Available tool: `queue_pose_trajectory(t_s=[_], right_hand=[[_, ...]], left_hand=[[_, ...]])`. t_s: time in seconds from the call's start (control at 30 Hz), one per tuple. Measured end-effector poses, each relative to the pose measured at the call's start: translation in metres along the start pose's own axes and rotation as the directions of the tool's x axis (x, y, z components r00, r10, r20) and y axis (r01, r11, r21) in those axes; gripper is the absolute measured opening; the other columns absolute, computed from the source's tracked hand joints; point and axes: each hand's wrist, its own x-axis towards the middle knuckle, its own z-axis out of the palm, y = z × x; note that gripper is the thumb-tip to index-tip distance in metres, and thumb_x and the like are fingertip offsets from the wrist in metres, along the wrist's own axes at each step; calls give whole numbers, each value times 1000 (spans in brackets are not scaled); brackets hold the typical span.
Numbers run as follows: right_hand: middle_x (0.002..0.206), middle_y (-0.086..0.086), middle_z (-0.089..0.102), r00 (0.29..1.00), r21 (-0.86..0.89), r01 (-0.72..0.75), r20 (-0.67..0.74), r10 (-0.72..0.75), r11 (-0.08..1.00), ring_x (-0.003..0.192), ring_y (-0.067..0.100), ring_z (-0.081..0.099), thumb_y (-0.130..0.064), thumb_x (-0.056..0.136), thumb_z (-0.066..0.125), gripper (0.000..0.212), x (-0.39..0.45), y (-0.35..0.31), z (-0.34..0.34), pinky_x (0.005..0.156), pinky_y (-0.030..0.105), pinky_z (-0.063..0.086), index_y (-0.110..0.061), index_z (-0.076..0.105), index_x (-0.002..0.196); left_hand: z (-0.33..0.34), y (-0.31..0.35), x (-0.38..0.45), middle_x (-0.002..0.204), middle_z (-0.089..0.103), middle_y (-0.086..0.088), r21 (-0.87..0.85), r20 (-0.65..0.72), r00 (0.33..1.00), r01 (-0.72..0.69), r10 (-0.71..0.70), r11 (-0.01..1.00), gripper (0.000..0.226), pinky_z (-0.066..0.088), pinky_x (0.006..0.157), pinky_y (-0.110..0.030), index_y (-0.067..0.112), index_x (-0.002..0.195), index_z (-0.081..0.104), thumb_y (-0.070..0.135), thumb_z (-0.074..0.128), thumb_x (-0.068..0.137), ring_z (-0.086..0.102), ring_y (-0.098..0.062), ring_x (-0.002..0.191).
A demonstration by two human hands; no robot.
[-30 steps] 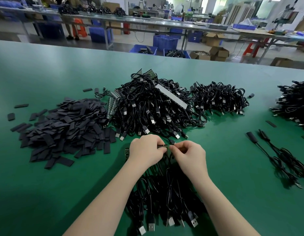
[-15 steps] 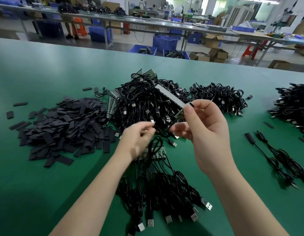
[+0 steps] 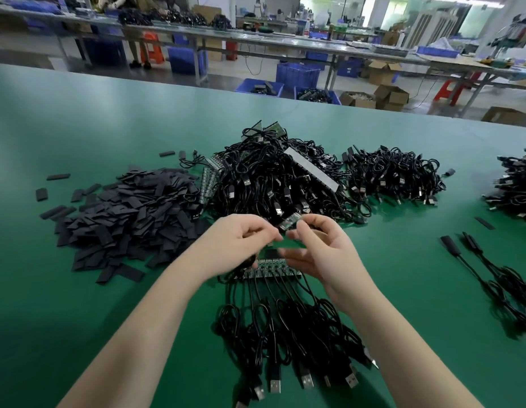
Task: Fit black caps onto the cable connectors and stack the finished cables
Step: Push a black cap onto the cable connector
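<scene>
While both hands meet just above the green desk [image 3: 79, 290], the right hand [image 3: 323, 254] pinches a small green circuit-board connector [image 3: 289, 222] between thumb and forefinger, other fingers loosely curled. Left hand [image 3: 238, 245] has its fingers curled in, tips touching the same connector at its left end; whether it also holds a cap is too blurred to tell.

Directly under the hands lies a strip of joined boards [image 3: 270, 270], w/ a fan of black cables [image 3: 285, 334] running from it toward the viewer, USB plugs at the near ends.

Left of the hands: a big loose pile of flat black caps [image 3: 123, 219], a few strays scattered on the desk around it.

Beyond the hands, centre: a large heap of tangled black USB cables [image 3: 270, 178] w/ a long grey strip [image 3: 311, 169] lying across its top. Just right of that heap, a smaller cable pile [image 3: 394, 175]. At the far right edge, another cable pile [image 3: 518, 187], partly cut off.

Right of the hands, well apart from them: two capped cables [image 3: 473, 260] laid side by side on the desk, black-capped ends pointing away from the viewer.

Background: other long workbenches [image 3: 285, 42], blue bins [image 3: 297, 75] and cardboard boxes [image 3: 388, 95] on the floor.
</scene>
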Motion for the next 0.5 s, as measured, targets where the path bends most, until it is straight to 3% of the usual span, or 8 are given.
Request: queue_pose_trajectory(t_s=[0.03,0.07,0.1,0.13,0.17,0.23,0.4,0.5], right_hand=[[96,-1,70,1000,-303,18,-12,-23,953,79,21,73,-30,97,62,23,-1,1,-10,72,35,60,-19,55,116],[98,-4,67,999,-624,26,-11,-43,781,83,18,70,-39,96,60,28,-4,2,-20,74,34,57,-23,54,118],[98,-6,64,999,-841,15,-3,-31,541,85,17,67,-49,96,55,31,-8,5,-30,73,33,53,-25,51,116],[96,-6,62,1000,-943,-25,-24,7,331,86,18,64,-56,97,46,35,-13,9,-37,71,32,48,-25,50,114],[92,-4,61,997,-974,-71,-62,49,213,86,21,62,-60,98,38,40,-18,13,-43,69,32,45,-24,49,109],[84,-3,56,988,-976,-123,-104,111,182,82,24,59,-60,100,29,44,-28,24,-48,66,33,42,-21,48,102],[82,-5,57,984,-906,-145,-90,152,398,71,14,55,-47,104,34,31,-39,29,-43,55,24,37,-20,49,100],[82,-6,60,994,-946,-94,-68,91,312,74,18,59,-50,102,38,28,-38,17,-37,60,28,42,-24,49,98]], left_hand=[[-3,0,-1,55,57,11,34,-53,998,28,-26,999,21,50,61,-25,40,92,70,45,50,95,67,-15,63],[-5,-1,-2,51,52,11,73,-112,993,48,-39,996,21,47,54,-23,39,90,69,44,49,96,65,-13,58],[-7,-2,-3,50,49,12,139,-184,982,66,-40,988,22,43,49,-21,39,86,68,45,49,96,62,-10,53],[-7,-4,-3,50,48,13,231,-264,964,88,-24,969,23,40,47,-21,38,82,66,46,49,96,57,-9,50],[-6,-5,-2,50,50,14,331,-335,942,115,3,937,24,36,46,-21,37,80,64,47,49,95,53,-8,48],[2,-6,2,54,55,15,444,-408,911,142,59,885,24,34,45,-20,36,85,63,46,45,98,51,-3,49],[47,-21,10,74,64,11,571,-323,940,101,110,815,32,49,52,-24,28,110,63,43,36,103,60,-7,60],[62,-33,2,81,66,11,577,-252,958,35,137,816,37,48,64,-25,29,105,68,52,40,100,61,-7,70]])
